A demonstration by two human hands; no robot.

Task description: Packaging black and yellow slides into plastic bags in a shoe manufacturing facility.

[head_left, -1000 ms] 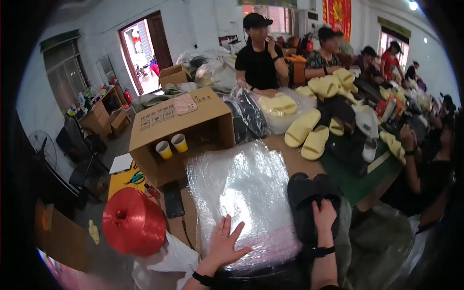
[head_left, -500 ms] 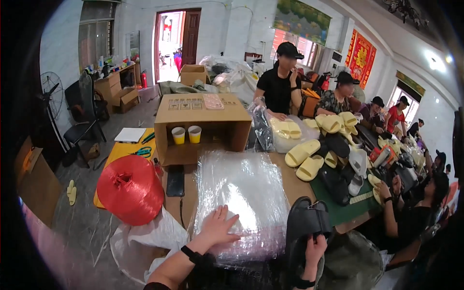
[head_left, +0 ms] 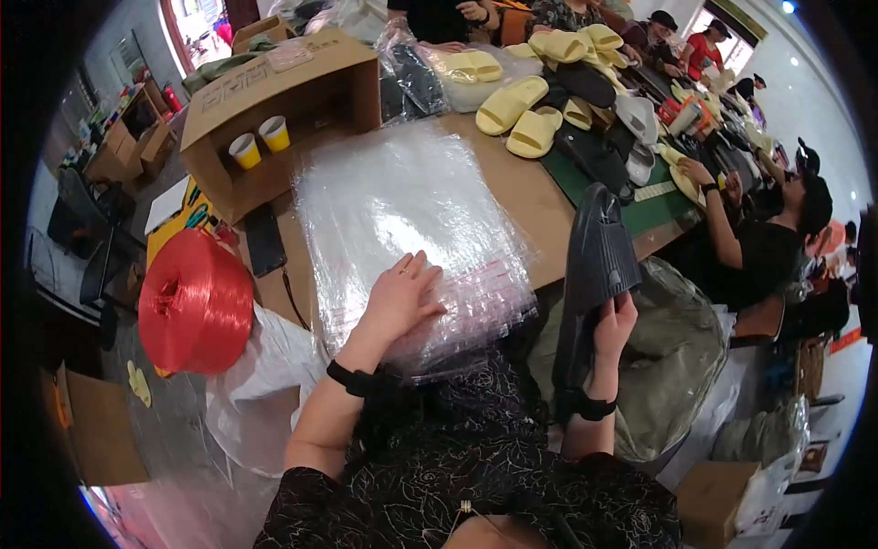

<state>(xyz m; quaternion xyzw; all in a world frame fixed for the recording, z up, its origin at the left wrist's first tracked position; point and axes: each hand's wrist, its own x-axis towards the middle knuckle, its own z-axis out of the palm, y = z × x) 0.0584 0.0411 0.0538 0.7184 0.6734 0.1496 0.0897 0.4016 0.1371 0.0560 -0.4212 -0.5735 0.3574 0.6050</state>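
My left hand [head_left: 401, 300] lies flat with its fingers stretched out on a stack of clear plastic bags [head_left: 402, 188]. Pinkish-red strips run along the bags' near edge. To the right of the stack, my right hand [head_left: 615, 328] grips black slide slippers [head_left: 593, 252] by the ribbed strap, the fingers tucked under it. They are held upright, toe end up, past the table's near edge. They look like a pair pressed together, though the overlap hides how much of the second one is there.
A cardboard box [head_left: 358, 87] on its side holds two cups; a phone [head_left: 265, 242] lies before it. A red twine roll [head_left: 196, 302] stands at left. Yellow slippers [head_left: 512, 105] and black ones pile at right, near co-workers. A greenish sack [head_left: 677, 366] sits below.
The view has tilted down and shifted, so the table appears higher and my lap shows. My left hand stays on the bags; my right hand still holds the black slippers, which have turned slightly.
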